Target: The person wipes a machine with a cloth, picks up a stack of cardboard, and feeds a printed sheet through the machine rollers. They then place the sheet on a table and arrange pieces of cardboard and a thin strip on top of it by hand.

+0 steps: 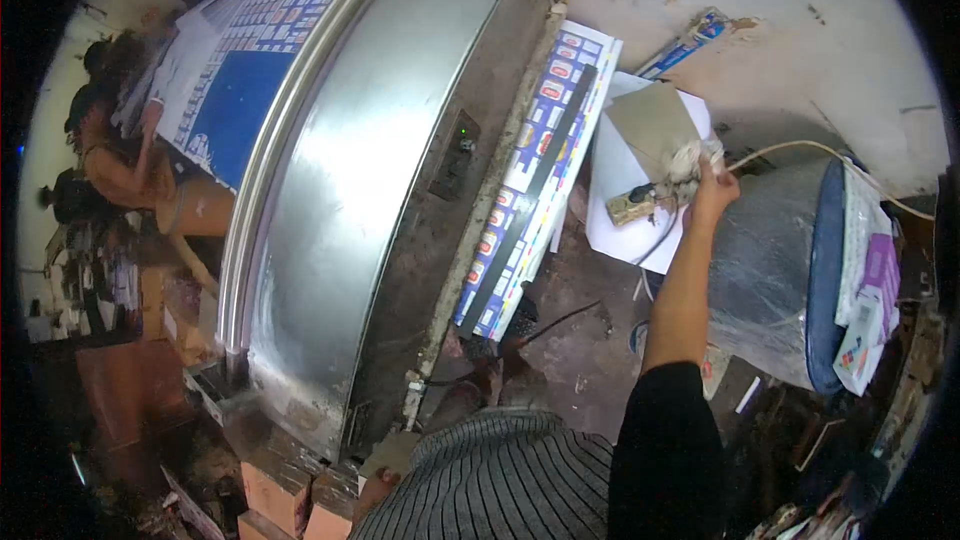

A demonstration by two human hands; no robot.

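My right hand (pixel 712 195) reaches out to the right, its fingers closed on a crumpled white rag (pixel 684 162). Under the rag lie a grey-beige square sheet (pixel 645 120) and a larger white sheet (pixel 612 202). A small worn block (pixel 630 208) with a dark piece on it sits just left of this hand, and a thin cable hangs below. Low in the view, my left hand (pixel 376 490) shows only in part beside my striped shirt, near the bottom end of the metal machine (pixel 340 170). Its fingers are too hidden to read.
A printed blue-and-white sheet stack (pixel 540 165) with a dark strip leans along the machine. To the right stands a wrapped drum (pixel 765 260) bearing a purple-and-white packet (pixel 875 290). A pale hose (pixel 790 145) crosses behind it. Another person (pixel 150 175) handles large printed sheets at left.
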